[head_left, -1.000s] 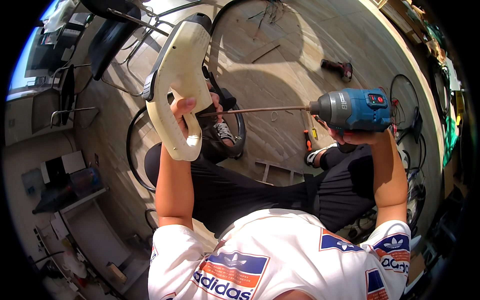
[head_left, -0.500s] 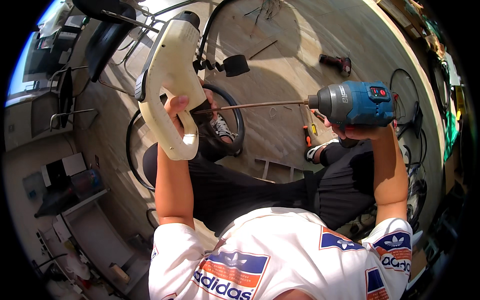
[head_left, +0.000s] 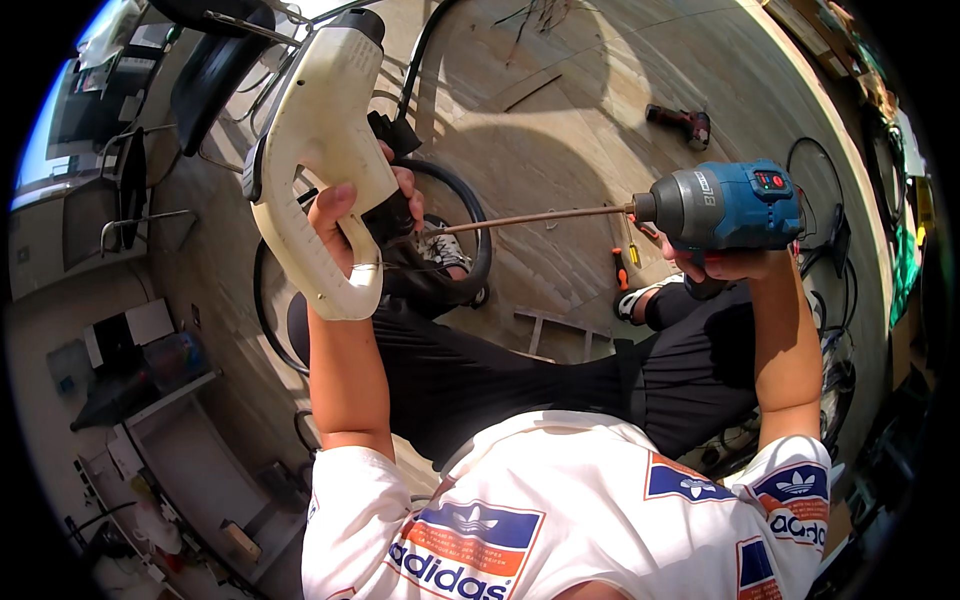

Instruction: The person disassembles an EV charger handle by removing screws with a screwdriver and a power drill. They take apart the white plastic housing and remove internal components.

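Note:
My left hand [head_left: 340, 213] is closed around the loop grip of a cream-coloured charging gun [head_left: 325, 100], with my fingers showing beside its black lower part [head_left: 390, 218]. A blue and grey cordless drill [head_left: 735, 205] is held level in my right hand [head_left: 738, 265], whose fingers wrap the handle below the motor body. From its chuck a long thin brown bit [head_left: 540, 217] runs left toward the gun's black part. Whether the bit's tip touches the gun is not clear.
A thick black cable [head_left: 470, 195] loops by my left shoe. A dark red drill [head_left: 680, 127] and screwdrivers [head_left: 621, 268] lie on the floor, with a metal frame [head_left: 560, 333] between my feet. A black chair [head_left: 215, 85] stands at upper left, a shelf unit [head_left: 205, 450] at lower left.
The charging gun has shifted left and turned slightly, showing more of its black part and my fingers. The blue drill and its bit have moved a little to the right.

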Demonstrator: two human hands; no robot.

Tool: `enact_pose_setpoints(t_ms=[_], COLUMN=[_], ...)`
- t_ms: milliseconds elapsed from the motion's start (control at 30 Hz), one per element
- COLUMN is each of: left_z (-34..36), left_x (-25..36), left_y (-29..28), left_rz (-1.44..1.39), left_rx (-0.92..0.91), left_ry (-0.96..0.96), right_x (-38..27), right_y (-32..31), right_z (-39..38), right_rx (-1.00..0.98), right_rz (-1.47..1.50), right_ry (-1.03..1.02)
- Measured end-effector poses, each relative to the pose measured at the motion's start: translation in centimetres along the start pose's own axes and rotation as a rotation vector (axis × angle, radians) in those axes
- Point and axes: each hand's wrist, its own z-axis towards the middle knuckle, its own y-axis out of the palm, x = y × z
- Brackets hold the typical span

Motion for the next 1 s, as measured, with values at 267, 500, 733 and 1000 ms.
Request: enact_pose_setpoints(t_ms=[267, 500, 733, 1000], left_z=[0.0, 0.0, 0.1, 0.4], left_x=[0.1, -0.1, -0.1, -0.4], left_y=[-0.1, 0.4, 0.3, 0.7], left_rz=[-0.004, -0.043, -0.020, 0.031], left_rx=[0.009, 0.029, 0.057, 0.068], left_ry=[-0.015, -0.019, -0.037, -0.050], right_x=[-0.3, 0.4, -0.1, -1.8], right_y=[0.5, -0.3, -1.2, 0.2], right_z=[0.8, 0.5, -1.0, -0.5], right_rx=[-0.013, -0.014, 0.131, 0.043], right_rz=[0.091, 0.034, -0.979, 0.105], right_ry=[0.024, 0.087, -0.296, 0.241])
